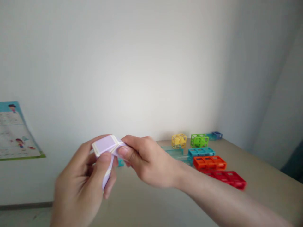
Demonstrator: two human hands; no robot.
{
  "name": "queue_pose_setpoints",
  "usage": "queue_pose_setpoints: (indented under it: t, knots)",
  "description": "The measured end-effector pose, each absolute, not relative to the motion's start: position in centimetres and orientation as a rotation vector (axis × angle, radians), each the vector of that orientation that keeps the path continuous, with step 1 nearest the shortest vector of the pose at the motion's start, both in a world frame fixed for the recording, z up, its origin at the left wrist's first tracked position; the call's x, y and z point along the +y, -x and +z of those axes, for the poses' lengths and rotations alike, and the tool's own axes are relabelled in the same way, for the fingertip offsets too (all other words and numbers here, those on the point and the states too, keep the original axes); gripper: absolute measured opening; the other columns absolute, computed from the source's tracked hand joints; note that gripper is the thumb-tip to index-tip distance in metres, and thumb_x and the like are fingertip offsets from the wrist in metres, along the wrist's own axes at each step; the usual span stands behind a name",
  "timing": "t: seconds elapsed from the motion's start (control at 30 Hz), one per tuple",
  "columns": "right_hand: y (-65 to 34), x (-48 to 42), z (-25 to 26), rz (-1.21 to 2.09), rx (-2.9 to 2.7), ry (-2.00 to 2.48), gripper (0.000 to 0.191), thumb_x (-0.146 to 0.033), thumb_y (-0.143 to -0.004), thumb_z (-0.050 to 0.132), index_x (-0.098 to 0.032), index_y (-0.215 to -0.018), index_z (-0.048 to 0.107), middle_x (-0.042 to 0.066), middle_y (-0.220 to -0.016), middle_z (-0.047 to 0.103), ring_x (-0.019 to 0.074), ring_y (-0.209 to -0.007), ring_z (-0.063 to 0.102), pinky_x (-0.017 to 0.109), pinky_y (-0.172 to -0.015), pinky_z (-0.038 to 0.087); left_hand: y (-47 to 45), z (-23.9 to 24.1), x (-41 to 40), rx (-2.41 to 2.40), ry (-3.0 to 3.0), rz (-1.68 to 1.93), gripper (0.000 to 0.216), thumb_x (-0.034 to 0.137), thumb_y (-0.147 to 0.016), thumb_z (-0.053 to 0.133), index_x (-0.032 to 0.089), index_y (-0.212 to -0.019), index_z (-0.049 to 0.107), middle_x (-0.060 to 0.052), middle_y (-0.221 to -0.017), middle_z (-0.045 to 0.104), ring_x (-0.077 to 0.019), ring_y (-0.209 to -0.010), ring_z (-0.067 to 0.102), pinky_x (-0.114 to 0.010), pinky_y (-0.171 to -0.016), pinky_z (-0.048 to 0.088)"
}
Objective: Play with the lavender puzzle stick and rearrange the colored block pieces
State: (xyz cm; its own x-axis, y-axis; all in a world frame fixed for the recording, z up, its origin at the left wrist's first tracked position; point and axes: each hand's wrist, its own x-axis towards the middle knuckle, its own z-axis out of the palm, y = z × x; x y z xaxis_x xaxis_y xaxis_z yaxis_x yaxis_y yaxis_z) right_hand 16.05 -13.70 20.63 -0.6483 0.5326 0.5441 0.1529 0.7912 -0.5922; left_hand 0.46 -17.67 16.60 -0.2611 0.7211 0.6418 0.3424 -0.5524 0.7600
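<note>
The left hand and right hand — fingers pinching — grip one lilac folded tile.

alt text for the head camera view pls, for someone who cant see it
The left hand and right hand together pinch a pale purple piece with white edges above a beige table. Beyond the right hand lie hollow frame blocks: yellow block, green block, teal block, orange block, red block. A poster is at far left.
</note>
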Motion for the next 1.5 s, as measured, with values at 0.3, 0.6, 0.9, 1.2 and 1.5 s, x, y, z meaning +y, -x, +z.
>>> queue_pose_setpoints:
  t: [0.3, 0.6, 0.9, 1.2, 1.5]
  knots:
    - [-21.9, -8.2, 15.5, 1.167, -2.588, 1.150, 0.033, -0.031, -0.094, 0.028, -0.016, -0.086, 0.056, -0.002, -0.061, 0.051, 0.0088, -0.043, 0.048, 0.021, -0.045, 0.042, -2.7, 5.4, -8.6, 0.781, -1.682, 1.424, 0.038, 0.044, -0.087, 0.055, 0.021, -0.116, 0.051, 0.002, -0.073, 0.058, -0.0029, -0.038, 0.042, -0.016, -0.036, 0.030]
    - [-21.2, -6.5, 12.8, 0.178, -2.475, 1.329, 0.016, -0.024, -0.084, 0.051, -0.016, -0.093, 0.062, 0.015, -0.091, 0.068, 0.0273, -0.090, 0.063, 0.031, -0.072, 0.038, -3.6, 1.2, -2.9, 0.584, -1.489, 1.392, 0.034, 0.050, -0.089, 0.047, 0.024, -0.111, 0.045, 0.001, -0.078, 0.061, -0.0024, -0.034, 0.042, -0.014, -0.032, 0.028]
    - [-22.7, -3.4, 11.3, -0.087, -2.667, 1.080, 0.012, -0.020, -0.083, 0.053, -0.022, -0.091, 0.062, 0.003, -0.085, 0.068, 0.0187, -0.080, 0.063, 0.025, -0.060, 0.030, -4.5, -1.1, -3.1, 0.425, -1.108, 1.307, 0.033, 0.047, -0.085, 0.057, 0.028, -0.110, 0.047, 0.001, -0.077, 0.061, -0.0054, -0.041, 0.047, -0.016, -0.037, 0.033]
    - [-24.1, -3.7, 7.3, -0.188, -2.614, 0.907, 0.029, -0.039, -0.093, 0.043, -0.019, -0.110, 0.055, 0.006, -0.089, 0.063, 0.0197, -0.077, 0.055, 0.029, -0.065, 0.034, -5.6, -1.4, -3.1, 0.354, -0.969, 1.204, 0.038, 0.036, -0.068, 0.078, 0.020, -0.097, 0.060, 0.001, -0.069, 0.060, -0.0089, -0.050, 0.054, -0.021, -0.048, 0.037]
    - [-26.1, -3.6, 6.5, -0.184, -2.557, 0.807, 0.024, -0.029, -0.094, 0.042, -0.016, -0.106, 0.058, 0.008, -0.087, 0.064, 0.0202, -0.076, 0.051, 0.032, -0.068, 0.034, -7.0, -2.5, -3.3, 0.213, -0.818, 0.799, 0.021, 0.036, -0.087, 0.054, 0.016, -0.088, 0.056, 0.001, -0.070, 0.055, -0.0024, -0.032, 0.037, -0.015, -0.028, 0.028]
